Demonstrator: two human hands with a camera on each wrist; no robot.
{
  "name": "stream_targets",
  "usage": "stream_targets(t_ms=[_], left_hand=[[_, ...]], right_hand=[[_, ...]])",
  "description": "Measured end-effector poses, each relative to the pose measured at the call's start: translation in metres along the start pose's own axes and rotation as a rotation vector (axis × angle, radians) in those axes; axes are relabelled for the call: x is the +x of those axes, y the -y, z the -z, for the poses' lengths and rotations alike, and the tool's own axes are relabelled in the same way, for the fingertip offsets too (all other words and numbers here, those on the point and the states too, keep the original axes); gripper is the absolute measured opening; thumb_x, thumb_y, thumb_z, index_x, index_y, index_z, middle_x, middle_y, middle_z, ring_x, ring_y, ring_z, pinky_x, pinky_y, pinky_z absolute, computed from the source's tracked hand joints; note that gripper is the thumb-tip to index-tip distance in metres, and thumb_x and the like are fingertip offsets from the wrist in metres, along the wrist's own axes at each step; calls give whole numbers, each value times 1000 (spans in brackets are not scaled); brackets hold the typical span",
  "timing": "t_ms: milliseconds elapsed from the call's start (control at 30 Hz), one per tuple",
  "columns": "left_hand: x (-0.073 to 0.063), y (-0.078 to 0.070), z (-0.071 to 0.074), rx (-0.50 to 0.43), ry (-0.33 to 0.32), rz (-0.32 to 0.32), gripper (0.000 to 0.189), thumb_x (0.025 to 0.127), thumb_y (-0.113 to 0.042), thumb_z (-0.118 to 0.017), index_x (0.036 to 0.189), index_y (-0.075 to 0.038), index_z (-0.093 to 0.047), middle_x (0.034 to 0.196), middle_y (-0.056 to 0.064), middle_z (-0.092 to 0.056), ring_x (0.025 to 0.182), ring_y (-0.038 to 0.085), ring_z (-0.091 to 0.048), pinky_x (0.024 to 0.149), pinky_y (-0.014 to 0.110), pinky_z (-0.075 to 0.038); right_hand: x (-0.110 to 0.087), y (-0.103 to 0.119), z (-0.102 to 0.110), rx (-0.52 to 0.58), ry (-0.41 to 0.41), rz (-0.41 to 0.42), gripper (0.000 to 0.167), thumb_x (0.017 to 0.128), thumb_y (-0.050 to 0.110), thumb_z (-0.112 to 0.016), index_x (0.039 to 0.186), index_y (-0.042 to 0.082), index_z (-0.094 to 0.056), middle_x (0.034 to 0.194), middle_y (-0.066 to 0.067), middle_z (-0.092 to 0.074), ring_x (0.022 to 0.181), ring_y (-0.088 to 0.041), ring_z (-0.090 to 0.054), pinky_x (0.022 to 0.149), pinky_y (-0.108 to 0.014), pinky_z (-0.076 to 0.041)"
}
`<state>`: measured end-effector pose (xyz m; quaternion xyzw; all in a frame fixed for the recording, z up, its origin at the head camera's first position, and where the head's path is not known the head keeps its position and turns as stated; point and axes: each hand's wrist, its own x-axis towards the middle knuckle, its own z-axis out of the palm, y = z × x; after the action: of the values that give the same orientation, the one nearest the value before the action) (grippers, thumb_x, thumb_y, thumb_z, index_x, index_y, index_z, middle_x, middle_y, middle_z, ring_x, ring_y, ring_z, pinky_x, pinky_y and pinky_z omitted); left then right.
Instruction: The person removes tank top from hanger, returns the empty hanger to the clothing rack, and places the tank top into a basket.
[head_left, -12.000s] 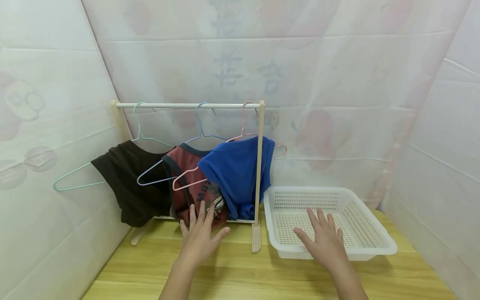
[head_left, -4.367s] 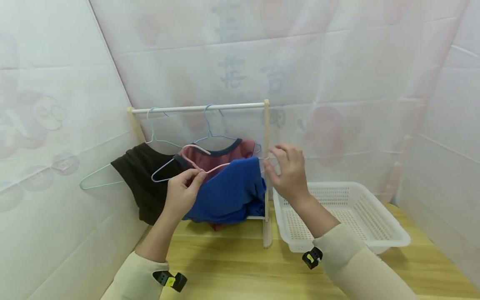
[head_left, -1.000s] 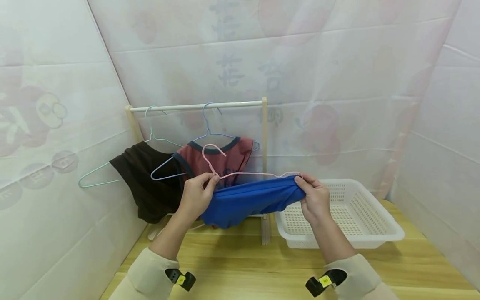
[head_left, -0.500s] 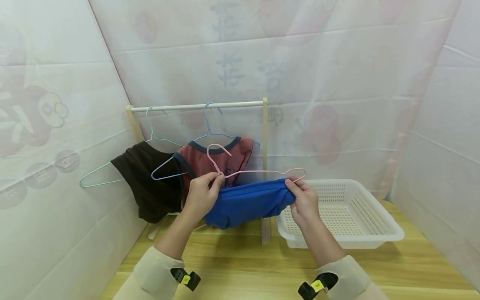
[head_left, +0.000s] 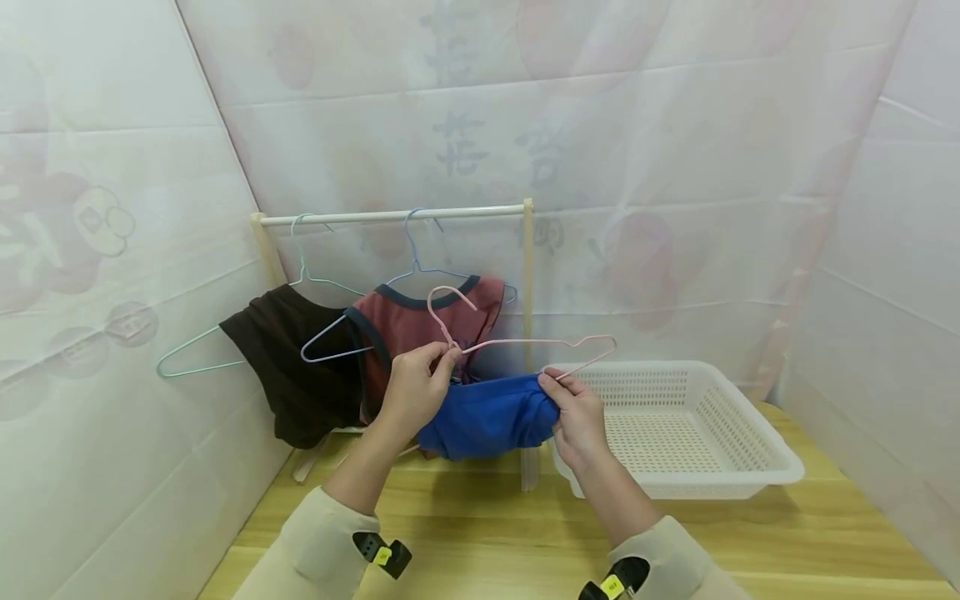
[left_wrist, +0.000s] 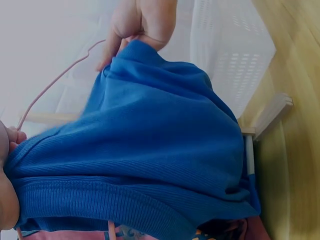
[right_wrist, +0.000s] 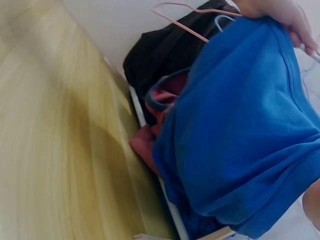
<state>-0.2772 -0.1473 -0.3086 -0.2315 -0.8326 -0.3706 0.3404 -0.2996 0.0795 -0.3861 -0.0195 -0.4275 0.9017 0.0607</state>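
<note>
In the head view a pink wire clothes hanger (head_left: 525, 341) is held in front of the rack, its hook upward. My left hand (head_left: 416, 385) pinches it just below the hook. A blue top (head_left: 487, 417) hangs on it, bunched between both hands. My right hand (head_left: 581, 417) pinches the top's right edge, thumb above, beside the hanger's lower bar. The hanger's right end sticks out bare past the cloth. In the left wrist view the blue top (left_wrist: 135, 115) shows a ribbed band, and the cloth spreads from hand to hand. The hanger's left end is hidden behind my left hand.
Behind stands a wooden rack with a white rail (head_left: 472, 212). A red top (head_left: 412, 329) on a blue hanger and a dark brown garment (head_left: 300, 367) on a green hanger hang there. A white perforated basket (head_left: 675, 479) sits on the wooden table (head_left: 480, 542) at right.
The pink hanger with the blue top has come off the rail into my hands. Lately my right hand has drawn the cloth edge leftward, baring the hanger's right end; my left has shifted slightly right.
</note>
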Motion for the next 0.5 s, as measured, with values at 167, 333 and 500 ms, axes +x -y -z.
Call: stream_targets(t_ms=[167,333,500], left_hand=[[3,-2,-4,6,-7,4,15,97,-15,-63,96,-5,-75,80,5,-72,56,8,-52,53,22,-46],[4,-2,-8,6,2,14,16,97,-16,-63,97,-6,-75,74,2,-69,58,8,-53,53,22,-46],[6,-5,-11,3,11,7,17,98,-19,-62,96,-7,-75,64,-1,-59,50,8,-46,47,23,-40]], right_hand=[[-2,-12,-6,-41,6,24,7,86,4,-74,88,10,-72,107,-5,-66,96,-10,-68,87,-23,-54],[-5,-23,-9,-81,17,15,7,86,4,-74,92,6,-71,104,-6,-69,95,-12,-69,83,-24,-56],[-10,-33,-13,-143,42,37,5,85,2,-74,90,3,-71,106,-5,-69,101,-13,-66,86,-23,-55]])
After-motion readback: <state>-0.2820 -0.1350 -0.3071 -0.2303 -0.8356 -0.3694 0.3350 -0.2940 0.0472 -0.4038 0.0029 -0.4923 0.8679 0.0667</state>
